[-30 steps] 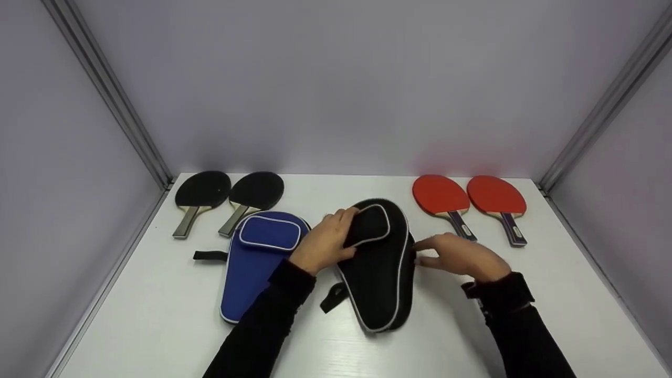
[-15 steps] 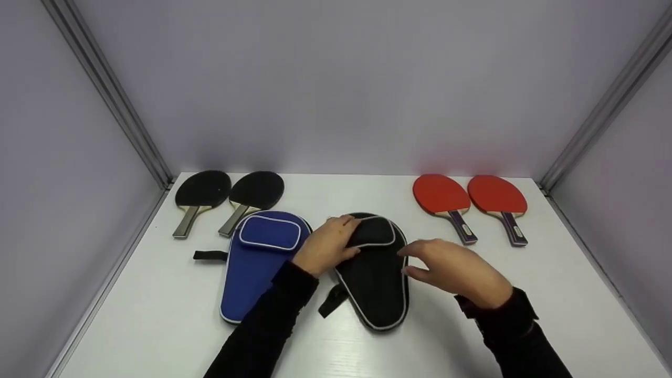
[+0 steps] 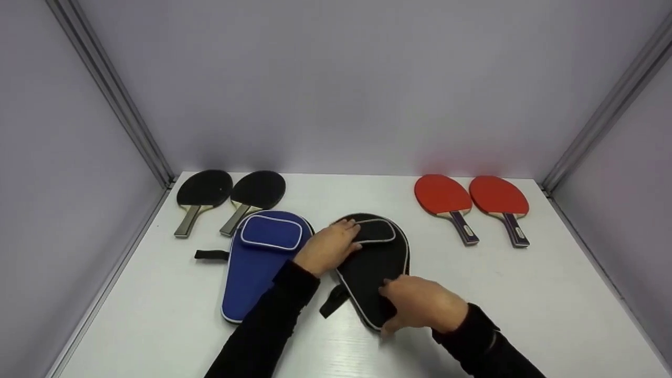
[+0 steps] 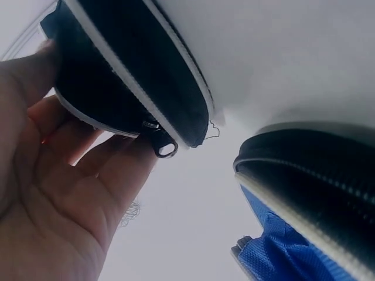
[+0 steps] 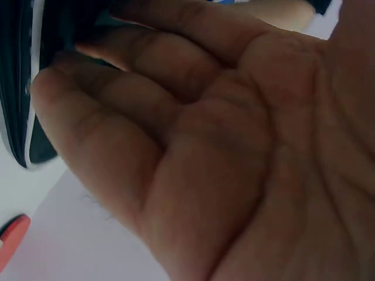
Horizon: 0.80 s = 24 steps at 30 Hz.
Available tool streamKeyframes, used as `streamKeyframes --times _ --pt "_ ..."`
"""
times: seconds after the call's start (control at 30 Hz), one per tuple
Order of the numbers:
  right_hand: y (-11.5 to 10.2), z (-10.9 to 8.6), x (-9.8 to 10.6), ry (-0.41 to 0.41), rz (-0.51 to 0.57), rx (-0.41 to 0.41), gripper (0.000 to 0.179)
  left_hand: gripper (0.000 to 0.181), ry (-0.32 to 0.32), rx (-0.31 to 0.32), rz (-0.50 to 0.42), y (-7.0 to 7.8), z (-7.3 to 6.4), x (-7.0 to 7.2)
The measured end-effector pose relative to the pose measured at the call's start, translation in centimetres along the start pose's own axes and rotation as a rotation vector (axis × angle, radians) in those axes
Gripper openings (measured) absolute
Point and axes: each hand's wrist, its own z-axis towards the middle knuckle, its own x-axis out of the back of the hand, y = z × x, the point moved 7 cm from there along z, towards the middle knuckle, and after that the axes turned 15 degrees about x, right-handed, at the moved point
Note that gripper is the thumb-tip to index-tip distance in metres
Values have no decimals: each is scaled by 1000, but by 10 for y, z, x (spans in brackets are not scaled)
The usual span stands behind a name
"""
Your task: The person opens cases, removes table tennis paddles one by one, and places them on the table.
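A black paddle case with white piping lies flat on the white table, its small pocket at the wide end and a black strap at its left. My left hand grips the pocket's left side between thumb and fingers; a zipper pull shows beside the fingers in the left wrist view. My right hand is over the case's narrow end, fingers on its top and thumb near the bottom edge. In the right wrist view those fingers extend against the case. A blue paddle case lies left of the black one.
Two black paddles lie at the back left, one close to the blue case. Two red paddles lie at the back right. The table meets grey walls at its back and sides.
The black case, tilted with its right side raised earlier, has come down flat. My right hand has left its right edge and moved down and left to the narrow end. My left hand stays at the pocket.
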Motion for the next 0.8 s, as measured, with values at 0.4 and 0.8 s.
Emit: streamKeyframes --times 0.4,0.8 --pt "2 9 -11 0 7 -56 52 58 -17 24 64 6 -6 9" --pt "31 18 -2 64 -5 -1 72 60 14 4 87 10 -11 19"
